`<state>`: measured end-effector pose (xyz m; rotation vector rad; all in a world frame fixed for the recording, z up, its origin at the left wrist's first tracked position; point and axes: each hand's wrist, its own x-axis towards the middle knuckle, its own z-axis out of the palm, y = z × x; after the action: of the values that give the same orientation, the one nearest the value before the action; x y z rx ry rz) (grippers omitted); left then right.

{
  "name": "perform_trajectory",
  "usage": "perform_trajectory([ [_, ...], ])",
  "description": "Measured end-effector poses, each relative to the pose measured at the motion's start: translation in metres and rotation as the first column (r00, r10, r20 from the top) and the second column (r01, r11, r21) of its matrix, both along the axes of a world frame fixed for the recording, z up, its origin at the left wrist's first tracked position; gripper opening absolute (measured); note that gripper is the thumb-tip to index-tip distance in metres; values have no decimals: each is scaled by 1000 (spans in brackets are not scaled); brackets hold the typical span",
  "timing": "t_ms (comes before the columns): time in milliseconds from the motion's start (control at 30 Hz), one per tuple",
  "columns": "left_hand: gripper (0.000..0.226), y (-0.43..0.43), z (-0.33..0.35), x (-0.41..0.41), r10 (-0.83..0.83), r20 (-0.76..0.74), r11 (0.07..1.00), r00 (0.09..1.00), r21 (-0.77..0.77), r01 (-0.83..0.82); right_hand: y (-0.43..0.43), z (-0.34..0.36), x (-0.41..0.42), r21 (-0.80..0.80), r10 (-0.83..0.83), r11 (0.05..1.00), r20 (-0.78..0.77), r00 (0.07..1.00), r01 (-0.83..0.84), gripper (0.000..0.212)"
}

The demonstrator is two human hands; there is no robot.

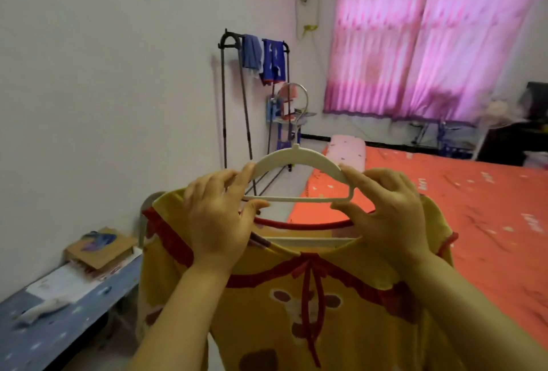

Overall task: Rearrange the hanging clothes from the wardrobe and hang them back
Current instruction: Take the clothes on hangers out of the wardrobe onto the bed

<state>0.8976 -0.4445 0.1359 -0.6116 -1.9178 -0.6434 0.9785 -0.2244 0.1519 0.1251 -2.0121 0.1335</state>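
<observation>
I hold up a white plastic hanger [297, 160] with a metal hook in front of me. My left hand [218, 216] grips its left end together with the shoulder of a yellow top [296, 305], which has red trim, a red bow and a bear print. My right hand [385, 216] pinches the hanger's right end and the top's other shoulder. The top hangs down below my hands, its neckline open just under the hanger's bar. A black clothes rack [234, 98] stands against the far wall with blue garments [267, 59] draped over its rail.
A bed with an orange sheet [444, 216] fills the right side, a pink pillow [345, 151] at its head. A blue-covered bench [59, 320] with a cardboard box [100, 247] runs along the left wall. Pink curtains [430, 35] cover the window.
</observation>
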Motion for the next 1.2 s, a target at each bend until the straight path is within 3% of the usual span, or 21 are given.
perform_trajectory([
  [233, 53, 76, -4, -83, -220, 45, 975, 975, -19, 221, 59, -8, -39, -23, -202, 979, 36, 979, 203, 54],
  [433, 56, 147, -17, -146, -313, 80, 947, 946, -41, 317, 119, -26, -86, -43, -269, 962, 52, 962, 271, 54],
  [900, 53, 287, -62, -322, -252, 179, 955, 951, -112, 274, 258, -81, -266, -160, -229, 954, 149, 962, 252, 51],
  [1200, 51, 341, -101, -425, -315, 262, 928, 912, -113, 354, 300, -114, -357, -149, -317, 925, 210, 925, 350, 49],
])
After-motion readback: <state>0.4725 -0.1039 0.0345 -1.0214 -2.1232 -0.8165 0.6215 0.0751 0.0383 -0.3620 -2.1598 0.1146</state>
